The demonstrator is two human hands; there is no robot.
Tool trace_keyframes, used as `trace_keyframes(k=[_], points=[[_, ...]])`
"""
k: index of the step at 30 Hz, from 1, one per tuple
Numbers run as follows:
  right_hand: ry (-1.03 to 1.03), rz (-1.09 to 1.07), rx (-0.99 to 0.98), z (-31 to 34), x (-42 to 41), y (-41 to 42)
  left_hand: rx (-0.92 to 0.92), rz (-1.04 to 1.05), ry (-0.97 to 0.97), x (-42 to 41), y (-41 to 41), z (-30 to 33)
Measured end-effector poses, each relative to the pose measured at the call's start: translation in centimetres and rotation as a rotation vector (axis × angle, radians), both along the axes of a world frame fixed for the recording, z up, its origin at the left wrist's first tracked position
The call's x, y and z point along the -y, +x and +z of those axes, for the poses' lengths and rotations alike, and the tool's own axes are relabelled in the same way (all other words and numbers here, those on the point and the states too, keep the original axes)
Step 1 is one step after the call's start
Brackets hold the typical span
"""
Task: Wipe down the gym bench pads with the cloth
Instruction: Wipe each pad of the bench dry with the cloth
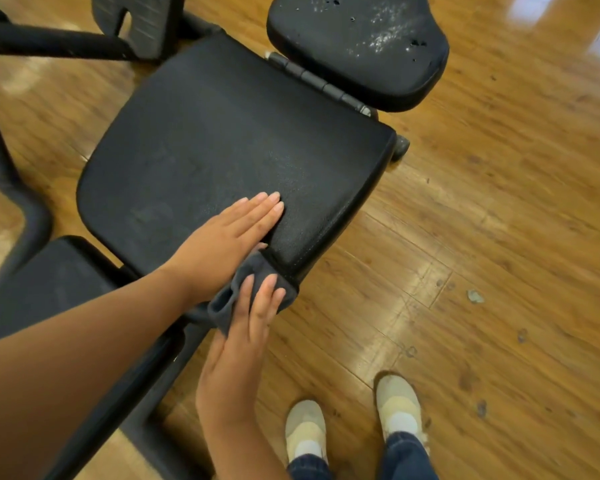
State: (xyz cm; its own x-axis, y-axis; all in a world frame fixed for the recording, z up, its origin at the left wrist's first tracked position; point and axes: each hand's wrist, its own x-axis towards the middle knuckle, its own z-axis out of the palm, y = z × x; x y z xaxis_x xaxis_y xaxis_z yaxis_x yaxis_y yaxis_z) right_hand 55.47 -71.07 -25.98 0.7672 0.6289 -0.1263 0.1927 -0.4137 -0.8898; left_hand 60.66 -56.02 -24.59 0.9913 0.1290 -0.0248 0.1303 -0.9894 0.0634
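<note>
The large black bench pad (222, 133) fills the middle of the view. My left hand (229, 233) lies flat on its near part, fingers straight and together. A dark grey cloth (238, 287) is bunched at the pad's near corner, one end tucked under my left palm. My right hand (246, 327) comes up from below with its fingers pressed over the cloth against the pad's edge. A worn pad (357, 39) with white scuffs and small holes joins the far end by a hinge (319, 81). A smaller black pad (49, 282) sits at the lower left.
Black frame tubes (49, 43) run across the top left, and another tube (129, 393) slants under my arms. A black footplate (136, 22) stands at the top. My two pale shoes (305, 431) stand on the wooden floor (499, 202), which stretches to the right.
</note>
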Motion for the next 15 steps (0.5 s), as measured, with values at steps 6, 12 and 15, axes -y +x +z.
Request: trace_keyframes(k=[6,12,15], points=[[0.066,-0.068,0.034,0.4,-1.1,3.9,-0.021,0.011,-0.045,0.4,-0.4,-0.1],[0.06,-0.14,0.15,0.3,-2.7,11.5,0.025,0.075,-0.069,0.9,-0.1,-0.1],[0.069,-0.172,0.193,0.5,-3.3,14.3,0.03,0.085,-0.071,0.9,-0.2,0.1]])
